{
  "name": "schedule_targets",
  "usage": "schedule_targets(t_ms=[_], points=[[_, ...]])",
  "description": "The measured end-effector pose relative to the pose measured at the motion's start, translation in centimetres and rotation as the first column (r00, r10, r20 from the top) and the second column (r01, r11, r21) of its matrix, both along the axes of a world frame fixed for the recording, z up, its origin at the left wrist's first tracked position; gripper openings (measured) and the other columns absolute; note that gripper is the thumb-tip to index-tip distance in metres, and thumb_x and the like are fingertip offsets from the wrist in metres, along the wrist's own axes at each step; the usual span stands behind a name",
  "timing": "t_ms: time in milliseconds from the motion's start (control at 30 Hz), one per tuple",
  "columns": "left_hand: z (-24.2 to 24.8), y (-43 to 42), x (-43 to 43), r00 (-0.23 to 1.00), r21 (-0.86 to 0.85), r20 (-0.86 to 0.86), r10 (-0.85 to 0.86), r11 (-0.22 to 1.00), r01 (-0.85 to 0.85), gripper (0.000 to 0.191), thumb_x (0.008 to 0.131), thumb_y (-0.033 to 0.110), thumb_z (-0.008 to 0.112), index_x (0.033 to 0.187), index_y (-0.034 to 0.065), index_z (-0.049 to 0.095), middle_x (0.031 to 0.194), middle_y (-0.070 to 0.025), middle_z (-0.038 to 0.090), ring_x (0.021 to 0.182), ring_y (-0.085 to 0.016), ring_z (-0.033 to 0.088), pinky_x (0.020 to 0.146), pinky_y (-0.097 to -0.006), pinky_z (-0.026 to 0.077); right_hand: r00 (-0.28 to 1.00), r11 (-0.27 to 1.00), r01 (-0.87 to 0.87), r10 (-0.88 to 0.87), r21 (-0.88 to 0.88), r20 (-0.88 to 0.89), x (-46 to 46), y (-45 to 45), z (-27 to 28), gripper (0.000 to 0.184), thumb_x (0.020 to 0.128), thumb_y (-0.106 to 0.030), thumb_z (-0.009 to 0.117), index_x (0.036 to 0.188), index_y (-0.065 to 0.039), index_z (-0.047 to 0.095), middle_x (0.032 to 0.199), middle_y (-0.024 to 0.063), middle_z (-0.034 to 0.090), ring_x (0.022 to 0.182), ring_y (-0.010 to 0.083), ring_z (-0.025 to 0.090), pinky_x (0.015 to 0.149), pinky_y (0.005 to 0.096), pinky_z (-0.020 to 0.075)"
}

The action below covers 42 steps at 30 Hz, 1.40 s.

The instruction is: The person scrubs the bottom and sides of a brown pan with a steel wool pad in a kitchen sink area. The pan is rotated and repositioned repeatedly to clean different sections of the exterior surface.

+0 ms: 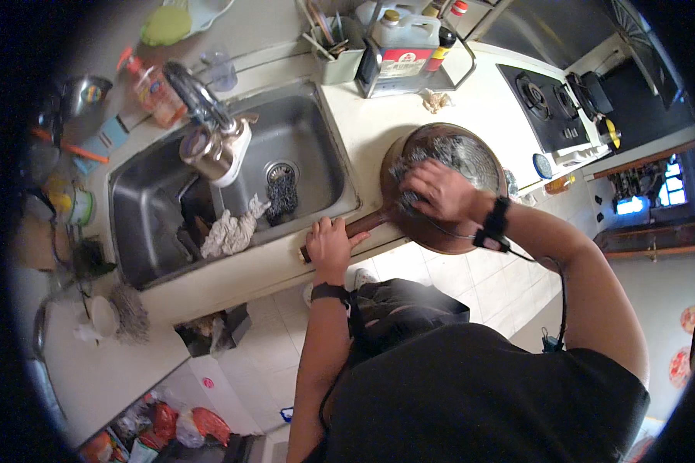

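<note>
A brown frying pan (486,208) lies on the counter right of the sink, its near edge reaching past the counter front. It looks bottom up, with a shiny patterned metal disc (479,164) in its middle. My left hand (329,249) grips the pan's brown handle (370,221) near its end, by the sink's front rim. Over the pan, my right hand (440,188) presses down on a shiny grey wad (408,201) that looks like steel wool. Fingers cover part of this wad, so its full shape is hidden.
The steel sink (318,133) holds a dark mesh scourer (281,198) and a crumpled pale cloth (234,228) under a faucet (208,147). Behind the pan stand a bottle rack (376,87) and a utensil holder (339,66). A gas stove (544,107) is farther right.
</note>
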<state>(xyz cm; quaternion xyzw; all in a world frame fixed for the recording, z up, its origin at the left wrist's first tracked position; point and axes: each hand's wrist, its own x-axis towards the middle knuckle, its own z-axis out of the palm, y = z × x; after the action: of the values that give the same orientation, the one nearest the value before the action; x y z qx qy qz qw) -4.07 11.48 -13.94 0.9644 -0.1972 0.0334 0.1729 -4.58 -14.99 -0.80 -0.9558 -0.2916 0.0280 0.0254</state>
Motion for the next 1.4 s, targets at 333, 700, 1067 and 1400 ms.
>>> schedule_targets(t_ms=[333, 700, 1067, 1400], points=[[0.3, -0.5, 0.0, 1.0, 0.038, -0.017, 0.019, 0.999, -0.019, 0.063, 0.069, 0.067, 0.066, 0.089, 0.0072, 0.067, 0.089, -0.0121, 0.059, 0.092, -0.033, 0.059, 0.075, -0.0467, 0.051, 0.575, 0.591, 0.806, -0.792, -0.021, -0.208, 9.2, -12.2, -1.1, 0.06, 0.096, -0.053, 0.041, 0.131, -0.005, 0.05, 0.126, 0.026, 0.056, 0.117, 0.0395, 0.054, 0.101, 0.0442, 0.0424], [1.0, -1.3, 0.2, 0.995, 0.12, -0.092, 0.047, 0.992, -0.036, 0.064, 0.069, 0.066, 0.066, 0.092, 0.0068, 0.064, 0.098, -0.013, 0.061, 0.1, -0.035, 0.057, 0.081, -0.0481, 0.049, 0.933, 0.887, 0.317, -0.355, 0.335, 0.057, -3.3, -6.9, -1.7, 0.046, 0.089, -0.026, 0.06, 0.128, -0.005, 0.049, 0.131, 0.0187, 0.051, 0.126, 0.0364, 0.045, 0.108, 0.0453, 0.0354], [1.5, -1.5, 1.9, 0.989, 0.121, -0.142, -0.03, 0.991, 0.047, 0.056, 0.076, 0.06, 0.065, 0.102, 0.0103, 0.065, 0.103, -0.0145, 0.059, 0.104, -0.036, 0.054, 0.085, -0.0488, 0.045, 0.986, 0.988, -0.05, 0.072, -0.146, 0.149, -9.2, -2.9, -2.1, 0.045, 0.088, -0.023, 0.051, 0.13, -0.008, 0.054, 0.13, 0.0074, 0.052, 0.136, 0.0292, 0.036, 0.115, 0.0479, 0.0245], [1.7, -1.4, 4.1, 0.981, 0.136, -0.189, -0.035, 0.989, 0.061, 0.053, 0.084, 0.057, 0.06, 0.109, 0.0113, 0.06, 0.103, -0.0134, 0.062, 0.101, -0.034, 0.058, 0.082, -0.0464, 0.049, 0.981, 0.955, 0.158, -0.122, -0.253, 0.149, -10.3, -5.5, -5.4, 0.058, 0.091, -0.018, 0.044, 0.147, -0.009, 0.033, 0.142, 0.0085, 0.044, 0.14, 0.029, 0.031, 0.117, 0.0458, 0.0214]])
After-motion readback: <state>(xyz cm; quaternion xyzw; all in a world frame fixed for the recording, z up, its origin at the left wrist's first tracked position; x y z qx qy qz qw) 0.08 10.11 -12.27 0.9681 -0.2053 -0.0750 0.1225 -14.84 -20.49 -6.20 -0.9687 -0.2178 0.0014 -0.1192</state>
